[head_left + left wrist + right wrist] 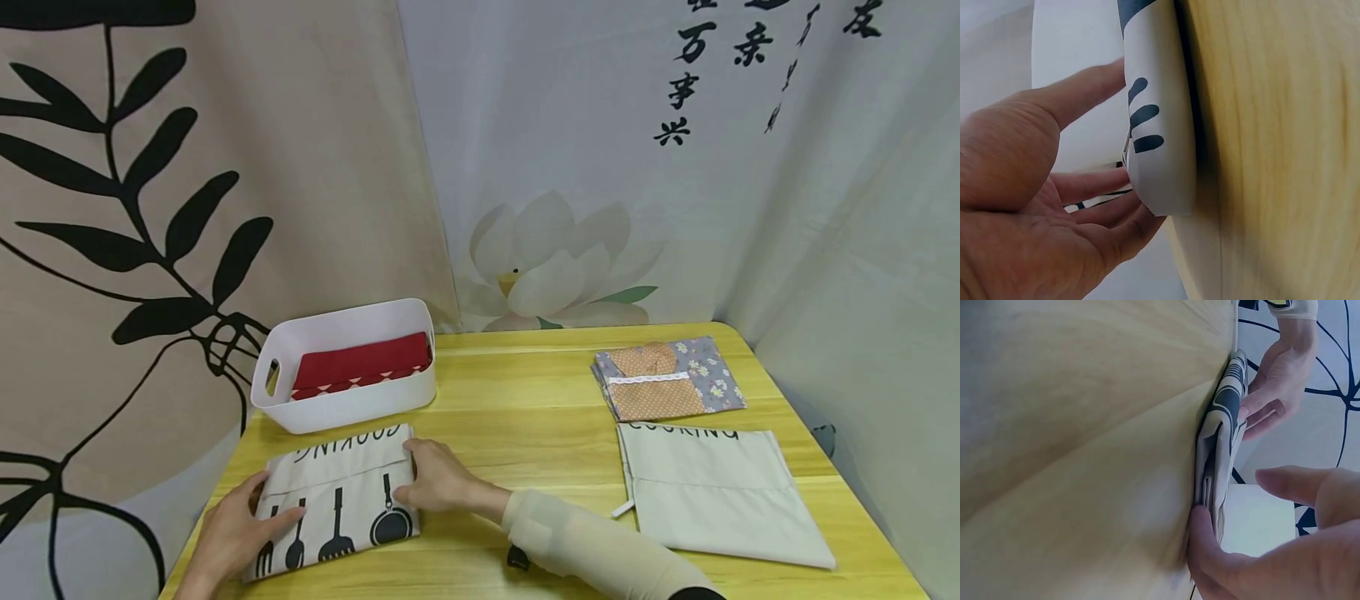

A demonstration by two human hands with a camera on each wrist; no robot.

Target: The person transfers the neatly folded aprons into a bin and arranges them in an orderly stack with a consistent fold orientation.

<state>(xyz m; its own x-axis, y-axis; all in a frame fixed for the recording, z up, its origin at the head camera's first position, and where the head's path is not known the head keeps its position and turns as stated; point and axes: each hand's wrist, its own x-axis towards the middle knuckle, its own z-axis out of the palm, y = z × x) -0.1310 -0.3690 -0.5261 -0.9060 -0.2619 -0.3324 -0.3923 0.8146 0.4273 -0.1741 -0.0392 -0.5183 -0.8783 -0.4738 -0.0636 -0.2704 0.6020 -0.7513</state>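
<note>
Evenly steady the folded printed cloth (324,492) near the left edge of the counter (517,400), the left grip (234,533) and right grip (441,481) unclenched against its opposite sides, using light pressure to keep the folds aligned.

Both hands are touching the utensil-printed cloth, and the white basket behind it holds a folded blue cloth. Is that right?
Not quite: the folded cloth in the white basket is red, not blue, as the head view shows. The left hand and right hand do both touch the utensil-printed cloth.
</note>
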